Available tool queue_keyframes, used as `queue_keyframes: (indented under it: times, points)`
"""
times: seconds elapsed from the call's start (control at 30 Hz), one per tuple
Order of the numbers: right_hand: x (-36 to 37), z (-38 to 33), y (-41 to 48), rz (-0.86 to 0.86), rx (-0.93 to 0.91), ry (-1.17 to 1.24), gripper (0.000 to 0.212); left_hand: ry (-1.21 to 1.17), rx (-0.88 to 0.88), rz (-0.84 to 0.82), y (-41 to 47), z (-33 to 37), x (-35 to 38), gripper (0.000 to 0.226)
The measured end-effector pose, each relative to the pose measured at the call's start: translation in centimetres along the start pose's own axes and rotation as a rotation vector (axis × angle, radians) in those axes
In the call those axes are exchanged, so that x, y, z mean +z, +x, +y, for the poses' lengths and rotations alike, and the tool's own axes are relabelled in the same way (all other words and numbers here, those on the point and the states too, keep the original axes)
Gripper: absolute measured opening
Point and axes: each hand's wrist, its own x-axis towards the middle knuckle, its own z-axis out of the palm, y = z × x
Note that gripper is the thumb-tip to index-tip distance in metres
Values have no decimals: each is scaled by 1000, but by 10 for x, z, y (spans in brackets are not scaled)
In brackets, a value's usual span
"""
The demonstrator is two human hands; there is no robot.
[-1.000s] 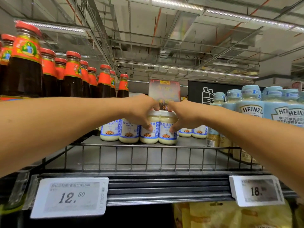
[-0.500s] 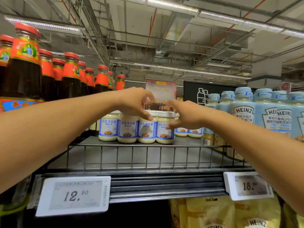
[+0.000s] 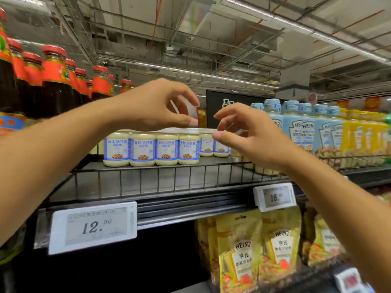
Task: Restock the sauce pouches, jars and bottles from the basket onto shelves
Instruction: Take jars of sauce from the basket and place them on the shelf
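Two bare hands are being held up at the front of a supermarket shelf (image 3: pixel 169 182), seen from a head-worn camera. The left hand (image 3: pixel 156 106) is hovering with fingers curled and parted, gripping nothing; the right hand (image 3: pixel 249 134) is likewise being held loosely open and empty, its thumb and forefinger close to a jar lid without clearly touching it. Just beneath and between the hands, a row of salad-dressing jars (image 3: pixel 152 148) is standing upright on the shelf, white lids level, blue-and-white labels facing forward; a few more jars are sitting behind, under the right hand. The jars appear to be already placed, so the step in hand is judged to be a release and tidy-up. To be done well, the hands should be lifted straight away so no lid is nudged, and the row should be left flush and label-out, since glass jars set close together could be knocked against each other. The basket is not being shown. The shelf is dark metal with a low wire rail at its front edge and a price tag (image 3: pixel 93 227) reading 12.50 clipped below the left forearm. Left of the left hand, dark sauce bottles (image 3: pixel 55 81) with red caps are being displayed; right of the right hand, pale blue squeeze bottles (image 3: pixel 304 127); below it, yellow pouches (image 3: pixel 243 250). Overhead, exposed ceiling pipes and strip lights are being seen.
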Motion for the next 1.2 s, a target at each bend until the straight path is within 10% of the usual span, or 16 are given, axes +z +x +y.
queue_keyframes:
  times: [0.5, 1.2]
  points:
    - [-93, 33, -167, 321, 228, 216, 14, -541, 229, 20, -4, 124, 127, 34]
    - [-200, 88, -468, 552, 857, 233, 16, -1249, 87, -482, -33, 353, 463, 23]
